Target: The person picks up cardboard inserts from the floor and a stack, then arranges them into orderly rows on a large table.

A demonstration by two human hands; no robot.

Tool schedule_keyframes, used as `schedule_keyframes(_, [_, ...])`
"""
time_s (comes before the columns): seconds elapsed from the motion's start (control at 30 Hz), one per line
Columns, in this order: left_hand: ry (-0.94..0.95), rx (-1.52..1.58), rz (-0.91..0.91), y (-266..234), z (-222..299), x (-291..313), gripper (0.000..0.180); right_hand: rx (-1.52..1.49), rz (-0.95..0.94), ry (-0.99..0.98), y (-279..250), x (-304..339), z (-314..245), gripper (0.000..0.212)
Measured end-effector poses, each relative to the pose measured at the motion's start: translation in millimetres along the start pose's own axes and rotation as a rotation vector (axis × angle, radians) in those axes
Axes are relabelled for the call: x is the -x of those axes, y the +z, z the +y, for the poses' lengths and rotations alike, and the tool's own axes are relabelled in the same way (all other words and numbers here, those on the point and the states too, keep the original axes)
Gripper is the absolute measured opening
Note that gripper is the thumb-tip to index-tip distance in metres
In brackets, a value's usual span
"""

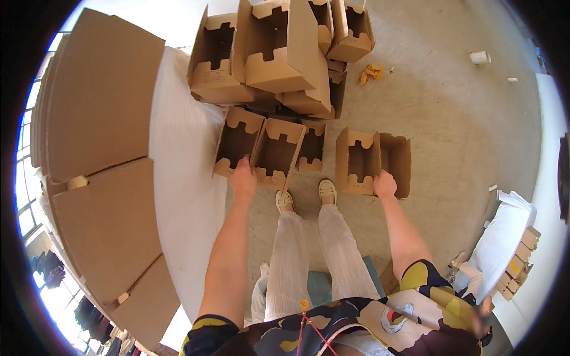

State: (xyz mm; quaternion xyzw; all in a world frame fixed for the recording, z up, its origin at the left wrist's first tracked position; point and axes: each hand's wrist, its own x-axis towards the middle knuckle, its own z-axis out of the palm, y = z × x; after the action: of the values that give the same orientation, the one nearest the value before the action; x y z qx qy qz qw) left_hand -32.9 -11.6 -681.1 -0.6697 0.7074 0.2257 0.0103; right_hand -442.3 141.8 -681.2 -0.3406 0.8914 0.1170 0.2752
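Near edges of left cartons (pixel 265 148) gripped in left hand (pixel 243 179), right cartons (pixel 378 155) in right hand (pixel 385 184)

Bright daylight enters through windows (pixel 25 221) at the left, bleaching their panes white with blue fringes. Light spreads softly over the floor (pixel 439 101), while the insides of the boxes (pixel 274 148) lie in shadow. The middle looks sharp; straight edges bow toward a black, round rim.

2 hands (pixel 243 179) (pixel 385 184) grip cardboard boxes (pixel 238 142) (pixel 360 160).
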Motion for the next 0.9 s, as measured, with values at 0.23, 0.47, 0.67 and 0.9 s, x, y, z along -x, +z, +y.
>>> schedule_keyframes(0.23, [-0.083, 0.080, 0.135, 16, 0, -6, 0.028, -0.032, -0.029, 0.037, 53, -55, -14, 0.026])
schedule_keyframes(0.47, [-0.124, 0.031, -0.071, 21, 16, -18, 0.044, -0.176, -0.205, 0.040, 118, -100, -30, 0.048])
schedule_keyframes(0.67, [-0.078, 0.130, 0.052, -5, 24, 0, 0.066, -0.390, -0.428, 0.139, 110, -110, -67, 0.063])
schedule_keyframes(0.9, [-0.017, 0.039, 0.043, -37, 45, 72, 0.067, -0.250, -0.243, -0.183, 108, -100, -50, 0.061])
